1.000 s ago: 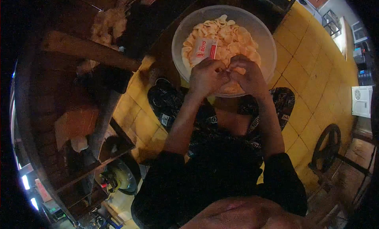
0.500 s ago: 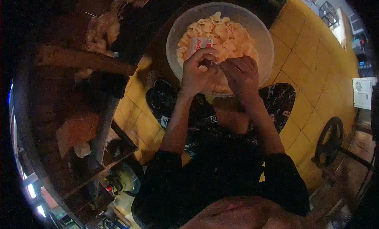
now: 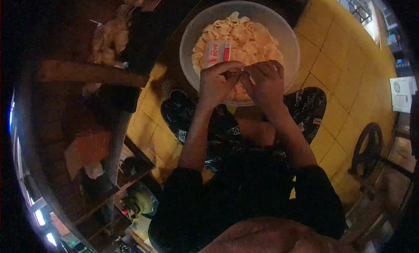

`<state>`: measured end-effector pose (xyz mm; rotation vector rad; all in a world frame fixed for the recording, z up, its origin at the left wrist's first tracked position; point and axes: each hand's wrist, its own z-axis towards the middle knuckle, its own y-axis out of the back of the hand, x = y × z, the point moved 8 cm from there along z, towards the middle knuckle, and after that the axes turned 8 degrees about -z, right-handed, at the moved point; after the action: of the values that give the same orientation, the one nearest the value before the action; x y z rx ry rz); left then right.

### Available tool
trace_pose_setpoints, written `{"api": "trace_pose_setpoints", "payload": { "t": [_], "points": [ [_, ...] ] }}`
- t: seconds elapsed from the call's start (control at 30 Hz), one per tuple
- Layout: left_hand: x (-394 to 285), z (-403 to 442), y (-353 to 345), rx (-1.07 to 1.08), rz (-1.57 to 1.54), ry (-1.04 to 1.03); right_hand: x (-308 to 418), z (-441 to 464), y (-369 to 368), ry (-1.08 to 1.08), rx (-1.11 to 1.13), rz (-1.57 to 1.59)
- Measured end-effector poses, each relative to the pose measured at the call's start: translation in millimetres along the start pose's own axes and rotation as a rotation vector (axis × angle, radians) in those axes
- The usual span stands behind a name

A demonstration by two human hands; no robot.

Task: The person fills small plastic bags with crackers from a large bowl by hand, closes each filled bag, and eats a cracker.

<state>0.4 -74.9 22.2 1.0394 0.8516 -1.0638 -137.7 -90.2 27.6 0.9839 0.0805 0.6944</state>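
Observation:
A large pale plastic tub (image 3: pixel 290 70) stands between my knees, holding a heap of pale, curled crackers (image 3: pixel 248 37). On the heap lies a white label (image 3: pixel 218 52) with red print reading "BOYO"; its lower edge is just behind my left hand. My left hand (image 3: pixel 216 83) and my right hand (image 3: pixel 265 83) meet over the near part of the tub. Their thumbs and fingers are closed in pinches, tip to tip. Whatever is between them is too small and dim to make out.
Yellow floor tiles (image 3: pixel 329 65) surround the tub. A dark wooden frame with shelves (image 3: pixel 91 74) stands at left, with a brown cardboard box (image 3: pixel 89 148). A black wheel (image 3: pixel 366 146) is at right, and a white appliance (image 3: pixel 402 94) is farther off.
Both hands stay together over the tub, with the fingers shifted slightly and my right fingers more bunched. More of the label shows now. The whole view has moved a little.

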Motion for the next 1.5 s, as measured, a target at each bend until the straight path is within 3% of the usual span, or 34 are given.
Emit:
{"api": "trace_pose_setpoints", "payload": {
  "t": [0.3, 0.4, 0.57, 0.77, 0.9, 1.0, 1.07, 1.17, 1.37, 1.5],
  "points": [
    [18, 6, -5, 0.089, -0.194, 0.149, 8, -2, 18, 0.089, -0.125, 0.112],
    [25, 6, -5, 0.019, -0.337, 0.219, 10, -2, 20, 0.084, -0.128, 0.055],
    [21, 4, -2, 0.037, -0.231, 0.074, 8, 0, 21, 0.044, -0.119, -0.054],
    [-4, 1, -1, 0.060, 0.063, 0.049, -4, -3, 2, -0.068, 0.004, 0.042],
    [-8, 1, -3, 0.025, 0.056, -0.004, -5, -2, 3, -0.069, 0.064, 0.016],
    [-12, 0, -8, 0.048, 0.104, -0.115, -10, -1, 8, -0.122, 0.027, 0.109],
    [-22, -6, -16, 0.094, 0.293, -0.261, -21, -3, 8, -0.255, 0.012, 0.374],
    [-24, -12, -23, 0.078, 0.385, -0.319, -31, -4, 4, -0.268, -0.008, 0.542],
    [-18, -14, -23, 0.040, 0.517, -0.353, -31, 2, 1, -0.388, 0.253, 0.608],
    [-28, -12, -18, 0.028, 0.660, -0.342, -38, 3, -1, -0.328, 0.265, 0.713]
  ]
}}
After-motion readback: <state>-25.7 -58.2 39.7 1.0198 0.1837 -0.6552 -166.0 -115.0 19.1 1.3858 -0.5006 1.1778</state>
